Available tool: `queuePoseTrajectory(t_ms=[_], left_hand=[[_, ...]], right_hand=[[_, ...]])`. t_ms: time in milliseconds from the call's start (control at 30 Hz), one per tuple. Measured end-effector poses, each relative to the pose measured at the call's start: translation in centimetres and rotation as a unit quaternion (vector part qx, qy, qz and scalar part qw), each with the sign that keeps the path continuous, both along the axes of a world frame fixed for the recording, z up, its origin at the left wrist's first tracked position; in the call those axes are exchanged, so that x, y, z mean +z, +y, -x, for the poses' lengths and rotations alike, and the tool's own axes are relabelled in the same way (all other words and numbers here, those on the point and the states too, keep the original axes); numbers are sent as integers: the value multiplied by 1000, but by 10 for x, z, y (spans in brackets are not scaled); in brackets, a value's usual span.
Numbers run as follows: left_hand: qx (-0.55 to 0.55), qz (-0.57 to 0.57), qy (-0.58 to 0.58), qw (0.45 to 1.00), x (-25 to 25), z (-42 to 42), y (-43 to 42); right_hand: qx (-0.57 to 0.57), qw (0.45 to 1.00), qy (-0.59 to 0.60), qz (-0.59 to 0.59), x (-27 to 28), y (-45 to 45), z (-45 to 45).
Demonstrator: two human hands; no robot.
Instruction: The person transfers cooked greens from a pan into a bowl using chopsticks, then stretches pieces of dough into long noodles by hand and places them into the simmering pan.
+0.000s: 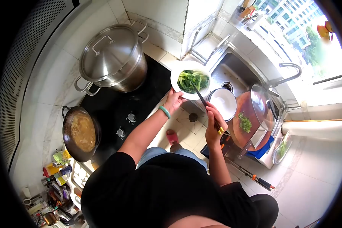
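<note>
My left hand (174,100) grips the near edge of a white plate (174,79), its thumb over the rim. Cooked leafy greens (192,81) are heaped on that plate. In my right hand (215,122) is a pair of dark chopsticks (202,99) with gold ends, their tips reaching the greens. Just beyond the right fingers sits a white bowl (225,102); I cannot tell whether the hand touches it.
A large lidded steel pot (112,57) and a wok (79,129) holding brownish liquid stand on the black cooktop (155,74). At right are a sink (233,68), a round chopping board (239,136) with chopped herbs (245,123), and a glass lid (260,104).
</note>
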State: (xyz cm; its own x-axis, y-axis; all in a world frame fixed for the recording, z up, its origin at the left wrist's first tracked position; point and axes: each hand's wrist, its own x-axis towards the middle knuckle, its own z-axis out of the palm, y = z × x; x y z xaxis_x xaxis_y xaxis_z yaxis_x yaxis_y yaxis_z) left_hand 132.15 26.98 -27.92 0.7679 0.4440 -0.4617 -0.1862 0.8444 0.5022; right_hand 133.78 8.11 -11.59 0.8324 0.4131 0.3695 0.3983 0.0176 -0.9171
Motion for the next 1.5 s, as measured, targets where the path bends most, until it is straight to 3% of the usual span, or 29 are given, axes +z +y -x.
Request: queuePoseTrajectory(t_ms=[133, 233, 333, 433, 467, 533, 633, 833, 1133, 1200, 1500], left_hand=[[3, 28, -1, 1000, -12, -10, 5], [-12, -1, -5, 1000, -16, -14, 8], [-54, -25, -34, 998, -10, -11, 7], [-73, -60, -10, 995, -4, -1, 1], [-26, -53, -18, 998, 0, 6, -5], [-45, -68, 81, 993, -11, 20, -7], [-15, -44, 94, 994, 30, 70, -27], [1, -51, 85, 995, 86, 156, -53], [75, -95, 57, 991, 123, 234, -70], [90, -109, 55, 988, 126, 245, -75], [163, -112, 39, 979, 123, 284, -93]], right_hand=[[7, 997, -24, 76, -2, 3, -5], [75, 974, -175, 121, -23, 18, -23], [164, 951, -224, 138, -44, 53, -56], [240, 884, -311, 252, -66, 91, -90], [252, 851, -354, 295, -87, 101, -103], [291, 793, -412, 340, -103, 112, -119], [296, 749, -453, 384, -136, 117, -132], [319, 717, -457, 419, -125, 117, -120], [294, 696, -491, 433, -132, 138, -126], [288, 690, -519, 415, -135, 141, -128], [305, 687, -440, 491, -117, 146, -119]])
